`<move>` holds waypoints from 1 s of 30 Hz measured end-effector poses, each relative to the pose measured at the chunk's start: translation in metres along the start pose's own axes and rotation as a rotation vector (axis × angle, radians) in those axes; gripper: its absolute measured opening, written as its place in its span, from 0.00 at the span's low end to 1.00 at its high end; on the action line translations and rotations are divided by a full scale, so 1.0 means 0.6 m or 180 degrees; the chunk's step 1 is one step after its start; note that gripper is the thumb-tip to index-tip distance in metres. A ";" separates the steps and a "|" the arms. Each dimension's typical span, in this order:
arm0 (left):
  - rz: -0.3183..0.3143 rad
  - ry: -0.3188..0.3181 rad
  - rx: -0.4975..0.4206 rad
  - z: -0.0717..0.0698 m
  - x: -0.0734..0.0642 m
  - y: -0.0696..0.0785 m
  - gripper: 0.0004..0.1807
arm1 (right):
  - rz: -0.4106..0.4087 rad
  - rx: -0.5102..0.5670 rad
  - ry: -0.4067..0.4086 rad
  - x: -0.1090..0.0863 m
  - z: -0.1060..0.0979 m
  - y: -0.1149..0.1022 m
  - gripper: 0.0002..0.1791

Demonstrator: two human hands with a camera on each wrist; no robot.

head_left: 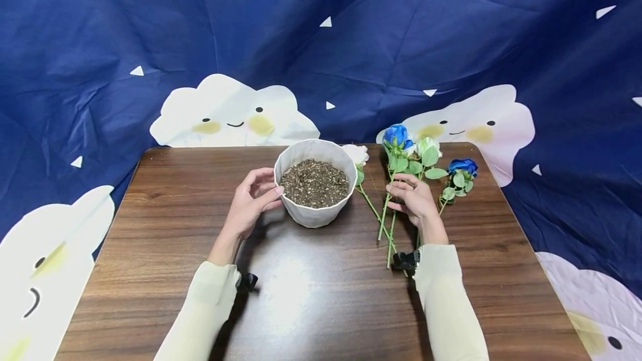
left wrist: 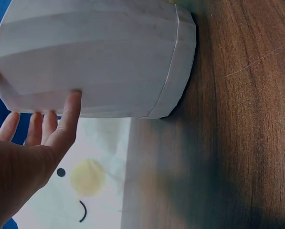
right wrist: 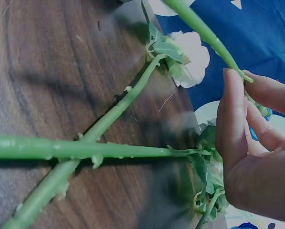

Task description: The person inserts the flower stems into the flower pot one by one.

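Observation:
A white faceted flowerpot (head_left: 315, 216) filled with dark, flecked soil (head_left: 314, 183) stands near the table's far edge. My left hand (head_left: 254, 196) rests against its left side, thumb by the rim and fingers spread on the outer wall (left wrist: 99, 71). Right of the pot, my right hand (head_left: 412, 199) pinches the green stem (right wrist: 204, 31) of a blue rose (head_left: 396, 137) between thumb and fingers; that stem is raised above the table. Below it lie a white rose (right wrist: 192, 59) and a pale green-white rose (head_left: 428, 146), their stems crossing on the wood.
Another blue rose (head_left: 462, 167) lies farther right, its stem partly behind my right hand. The brown wooden table (head_left: 311, 305) ends at a navy cloth backdrop (head_left: 301, 27) with cloud faces. A black wrist camera (head_left: 405, 261) sits close to the flower stem ends.

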State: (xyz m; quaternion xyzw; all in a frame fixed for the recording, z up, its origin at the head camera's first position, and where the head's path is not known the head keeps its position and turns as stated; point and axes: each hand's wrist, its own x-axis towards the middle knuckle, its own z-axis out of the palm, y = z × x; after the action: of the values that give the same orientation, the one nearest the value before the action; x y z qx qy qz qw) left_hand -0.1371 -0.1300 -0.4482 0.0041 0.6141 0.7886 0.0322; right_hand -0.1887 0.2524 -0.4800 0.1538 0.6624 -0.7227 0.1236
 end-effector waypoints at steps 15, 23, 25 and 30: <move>0.0011 -0.0039 0.0016 -0.003 0.000 -0.003 0.29 | -0.0440 0.0635 -0.0185 -0.016 0.017 -0.022 0.15; -0.0011 -0.0034 -0.0023 -0.002 0.000 -0.005 0.30 | -0.0670 0.0885 -0.0199 -0.027 0.027 -0.039 0.17; -0.0021 -0.0035 -0.0017 -0.002 0.000 -0.005 0.30 | -0.0713 0.0930 -0.0199 -0.029 0.030 -0.043 0.18; -0.0021 -0.0018 -0.0007 -0.001 0.001 -0.005 0.29 | -0.0858 0.1103 -0.0257 -0.035 0.037 -0.053 0.18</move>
State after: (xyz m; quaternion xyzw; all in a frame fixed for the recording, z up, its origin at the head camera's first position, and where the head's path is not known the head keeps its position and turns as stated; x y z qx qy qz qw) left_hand -0.1374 -0.1301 -0.4511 0.0042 0.6131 0.7892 0.0365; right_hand -0.1832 0.2328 -0.4409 0.0537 0.5373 -0.8413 0.0240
